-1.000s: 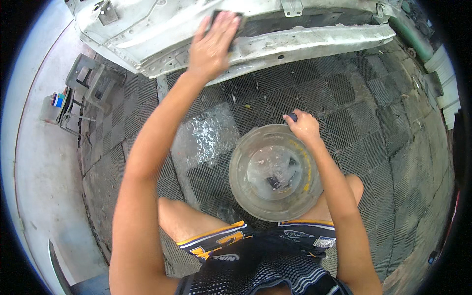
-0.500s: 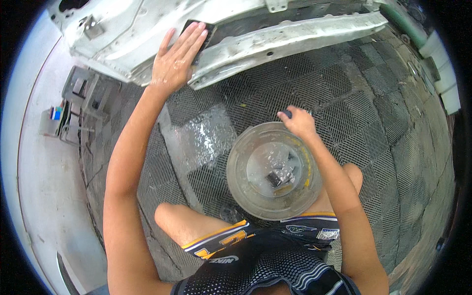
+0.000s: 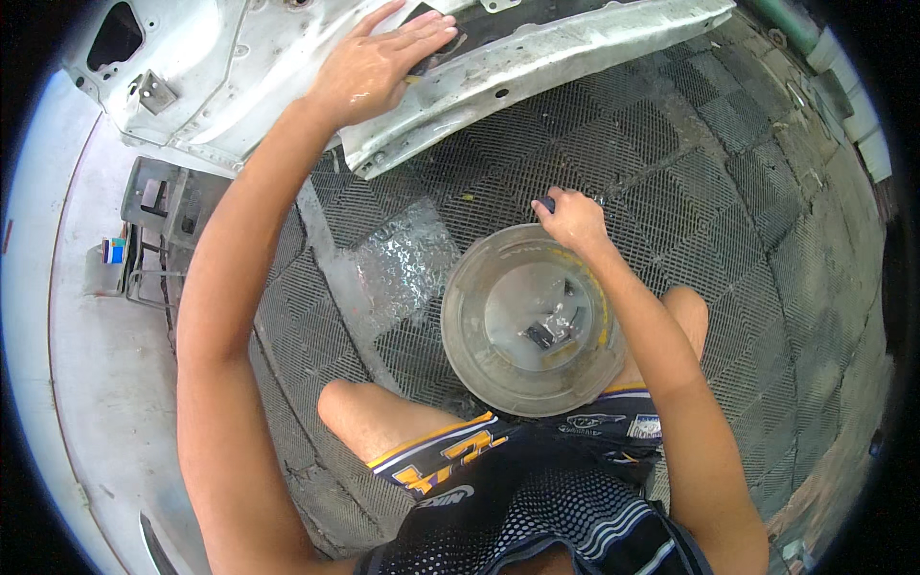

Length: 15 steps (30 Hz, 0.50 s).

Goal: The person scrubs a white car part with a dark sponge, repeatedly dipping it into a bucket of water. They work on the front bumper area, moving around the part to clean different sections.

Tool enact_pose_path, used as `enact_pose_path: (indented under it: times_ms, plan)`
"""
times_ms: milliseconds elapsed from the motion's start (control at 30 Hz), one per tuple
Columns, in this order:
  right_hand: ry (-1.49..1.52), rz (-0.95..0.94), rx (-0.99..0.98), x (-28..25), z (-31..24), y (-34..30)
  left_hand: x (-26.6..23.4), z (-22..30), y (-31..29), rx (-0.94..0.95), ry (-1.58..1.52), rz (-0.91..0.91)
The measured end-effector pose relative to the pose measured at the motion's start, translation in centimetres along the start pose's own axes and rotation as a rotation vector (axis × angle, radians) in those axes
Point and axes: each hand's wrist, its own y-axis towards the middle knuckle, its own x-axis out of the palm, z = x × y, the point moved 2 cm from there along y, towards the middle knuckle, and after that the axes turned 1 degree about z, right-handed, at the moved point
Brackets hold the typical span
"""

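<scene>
My left hand [image 3: 359, 72] lies with outstretched fingers over a black sheet [image 3: 422, 13] that looks like sandpaper, pressing it onto a white metal vehicle panel [image 3: 283, 72]. A yellowish edge shows under the palm, and the rest of what is there is hidden. Water and suds wet the back of this hand. Just beyond the bucket's far rim, my right hand [image 3: 575, 220] is closed around a small dark blue object [image 3: 546, 204], mostly covered by the fingers. The translucent round bucket [image 3: 470, 374] between my knees holds cloudy water with dark pieces [image 3: 540, 334] in it.
Dark ribbed floor mats [image 3: 700, 192] cover the ground. A wet, shiny patch [image 3: 407, 259] lies left of the bucket. Grey plastic parts [image 3: 168, 196] stand by the pale wall at left. A green pipe [image 3: 786, 29] runs at the far right.
My left hand and the black sheet have slid to the right and farther away along the panel. My right hand stays by the bucket, still gripping the dark object. The view has shifted slightly.
</scene>
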Motion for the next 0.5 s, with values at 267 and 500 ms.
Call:
enact_pose_path:
  times_ms: [267,500]
  plan:
    - [0.006,-0.04,0.039,-0.1,-0.2,0.3,-1.3,-0.4,-0.3,-0.03,-0.04,-0.059]
    - [-0.015,0.006,0.01,0.0,-0.3,0.2,-2.9,-1.0,-1.7,0.026,0.046,-0.096]
